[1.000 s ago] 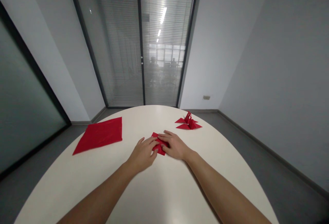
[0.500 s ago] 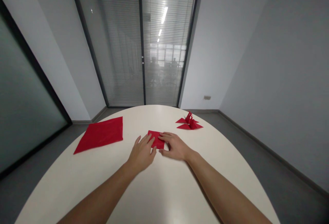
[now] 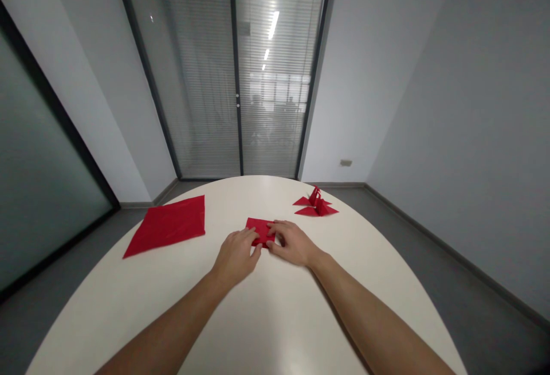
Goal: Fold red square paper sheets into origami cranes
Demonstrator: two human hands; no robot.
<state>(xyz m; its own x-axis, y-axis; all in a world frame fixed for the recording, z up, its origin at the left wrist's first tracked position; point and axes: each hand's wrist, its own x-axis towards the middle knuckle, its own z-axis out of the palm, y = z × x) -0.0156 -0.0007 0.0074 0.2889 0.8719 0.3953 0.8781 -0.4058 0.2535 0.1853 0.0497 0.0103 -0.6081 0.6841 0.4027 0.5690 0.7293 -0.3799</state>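
A small folded square of red paper (image 3: pixel 259 224) lies on the white table in front of me. My left hand (image 3: pixel 236 254) rests at its lower left, with fingertips on the paper and the thumb apart from them. From the right side, my right hand (image 3: pixel 293 243) touches the paper's right edge, fingers bent and thumb spread below them. Parts of the square are hidden under both sets of fingers. Beyond my right hand stand two red origami cranes (image 3: pixel 320 207), one behind the other, wings spread.
A larger red sheet of paper (image 3: pixel 172 225) lies flat at the left of the round white table (image 3: pixel 266 317). The table's curved far edge faces a glass partition with blinds (image 3: pixel 206 77). A wall socket (image 3: pixel 346 163) is low on the wall at the right.
My left fingers have drawn back and bent a little on the red square. The right thumb has moved up onto the paper's lower right corner, nearer the right fingers.
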